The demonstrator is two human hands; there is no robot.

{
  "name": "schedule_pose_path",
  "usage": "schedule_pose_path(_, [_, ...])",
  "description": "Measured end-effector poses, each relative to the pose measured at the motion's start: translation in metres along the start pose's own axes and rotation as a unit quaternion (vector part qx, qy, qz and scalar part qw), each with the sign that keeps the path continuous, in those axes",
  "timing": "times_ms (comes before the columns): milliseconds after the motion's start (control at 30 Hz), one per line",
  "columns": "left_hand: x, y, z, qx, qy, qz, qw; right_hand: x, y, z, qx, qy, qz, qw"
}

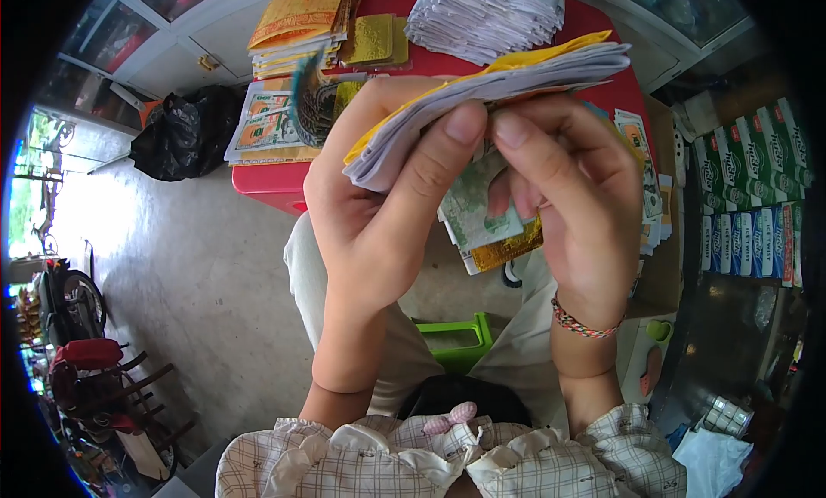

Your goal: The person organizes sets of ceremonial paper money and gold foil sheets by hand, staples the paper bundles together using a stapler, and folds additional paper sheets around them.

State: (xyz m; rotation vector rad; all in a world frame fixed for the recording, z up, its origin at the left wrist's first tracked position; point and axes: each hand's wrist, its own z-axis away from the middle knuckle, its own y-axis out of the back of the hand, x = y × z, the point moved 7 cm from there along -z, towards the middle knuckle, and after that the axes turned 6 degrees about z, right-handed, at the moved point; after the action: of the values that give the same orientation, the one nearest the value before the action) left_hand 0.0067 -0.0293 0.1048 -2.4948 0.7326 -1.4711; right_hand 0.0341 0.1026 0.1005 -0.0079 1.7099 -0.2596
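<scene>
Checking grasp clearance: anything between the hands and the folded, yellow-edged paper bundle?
Nothing visible: the left hand grips the bundle directly, and the right hand is at its lower edge; exact contact there is unclear.

paper bundle point(516, 78): white, yellow | table point(262, 180): red | bracelet point(585, 328): multicoloured | shirt point(370, 470): cream, brown check

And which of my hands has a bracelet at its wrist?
Your right hand: a multicoloured bracelet circles its wrist, whereas your left hand has a bare wrist.
</scene>
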Motion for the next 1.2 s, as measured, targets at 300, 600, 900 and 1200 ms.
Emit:
schedule_pose_path(300, [0.014,-0.006,0.003,-0.032,-0.082,-0.125,0.988,-0.007,0.001,0.007,0.015,-0.011,0.016,1.000])
schedule_pose_path(600, [0.018,-0.017,0.005,-0.065,-0.216,-0.242,0.944,0.018,0.014,0.008,0.041,-0.072,-0.068,0.994])
schedule_pose_path(900, [0.014,-0.024,0.007,-0.082,-0.243,-0.275,0.927,0.013,0.017,0.004,0.024,-0.047,-0.065,0.996])
schedule_pose_path(1200, [0.010,-0.023,0.008,-0.040,-0.219,-0.259,0.940,0.002,0.002,0.010,0.065,-0.009,-0.095,0.993])
